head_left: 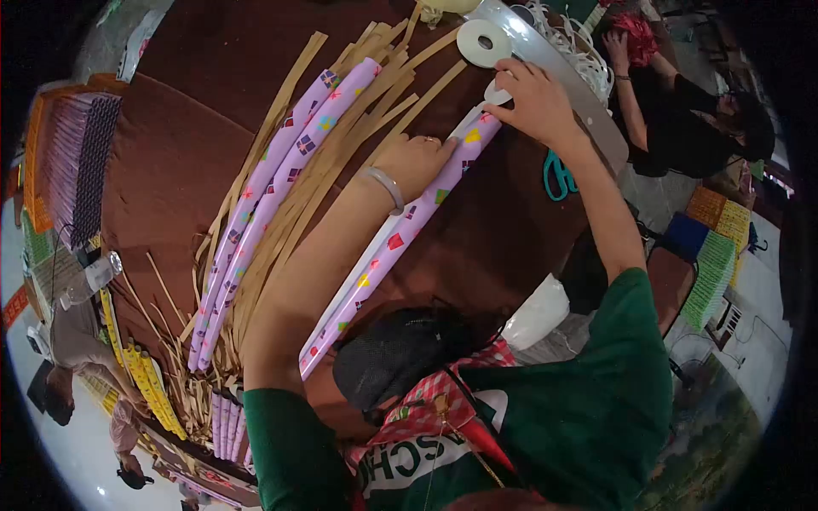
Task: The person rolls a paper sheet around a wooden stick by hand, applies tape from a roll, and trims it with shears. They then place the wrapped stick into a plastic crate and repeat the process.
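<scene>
A sheet of purple patterned wrapping paper (394,241), rolled or folded into a long narrow shape, lies slanting in front of me. A white strip (354,285) runs along its left edge. My left hand (417,166), with a bangle and a ring, rests on the upper part of this paper, fingers bent over its edge. At the top end, my right hand (535,98) has thumb and fingers around a small white tape roll (498,90), partly hidden. Just above lies a larger white tape roll (484,43). Two finished-looking purple patterned rolls (281,183) lie to the left.
Long brown paper strips (319,183) spread beneath the left rolls on the brown tablecloth (170,170). Teal-handled scissors (559,177) lie right. White strips (573,51) heap at the far edge. Another person (682,111) sits right, holding red material; woven baskets (714,247) stand beyond.
</scene>
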`<state>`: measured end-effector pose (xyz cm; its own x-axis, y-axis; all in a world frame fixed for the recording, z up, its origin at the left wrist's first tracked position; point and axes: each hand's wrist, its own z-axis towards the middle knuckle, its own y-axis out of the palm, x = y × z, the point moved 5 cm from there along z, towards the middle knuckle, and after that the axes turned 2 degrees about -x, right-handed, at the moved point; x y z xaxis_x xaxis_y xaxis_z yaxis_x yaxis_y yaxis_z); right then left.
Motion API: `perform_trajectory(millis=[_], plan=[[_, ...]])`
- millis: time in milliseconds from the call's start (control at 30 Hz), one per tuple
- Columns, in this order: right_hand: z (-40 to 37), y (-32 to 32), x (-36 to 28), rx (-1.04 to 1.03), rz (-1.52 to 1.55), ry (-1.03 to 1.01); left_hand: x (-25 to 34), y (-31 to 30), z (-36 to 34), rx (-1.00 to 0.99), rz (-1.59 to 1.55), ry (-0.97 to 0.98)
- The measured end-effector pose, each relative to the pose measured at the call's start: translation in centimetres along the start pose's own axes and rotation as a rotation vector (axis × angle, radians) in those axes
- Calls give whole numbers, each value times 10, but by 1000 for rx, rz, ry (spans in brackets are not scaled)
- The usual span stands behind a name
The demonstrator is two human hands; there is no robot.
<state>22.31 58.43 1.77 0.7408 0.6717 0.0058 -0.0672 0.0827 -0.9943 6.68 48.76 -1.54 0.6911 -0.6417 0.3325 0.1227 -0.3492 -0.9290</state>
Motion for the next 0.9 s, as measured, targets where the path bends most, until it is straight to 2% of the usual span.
perform_trajectory(millis=[100,200,233,333,400,500,633,700,900], plan=[[1,0,1,-14,5,-6,4,-9,5,61,138,15],[0,-1,3,-50,32,6,4,-10,14,14,176,50],[-1,-1,3,-49,32,8,5,-10,14,158,222,97],[0,0,5,-58,56,23,2,-6,20,111,233,46],[1,-1,4,-107,99,33,2,-5,22,163,220,34],[3,-8,2,-155,116,55,1,-6,23,70,156,22],[6,-16,4,-164,162,58,1,-6,25,152,198,35],[7,-15,7,-291,242,77,2,-5,26,120,260,33],[3,-8,20,-280,484,171,-1,-7,32,112,139,-2]])
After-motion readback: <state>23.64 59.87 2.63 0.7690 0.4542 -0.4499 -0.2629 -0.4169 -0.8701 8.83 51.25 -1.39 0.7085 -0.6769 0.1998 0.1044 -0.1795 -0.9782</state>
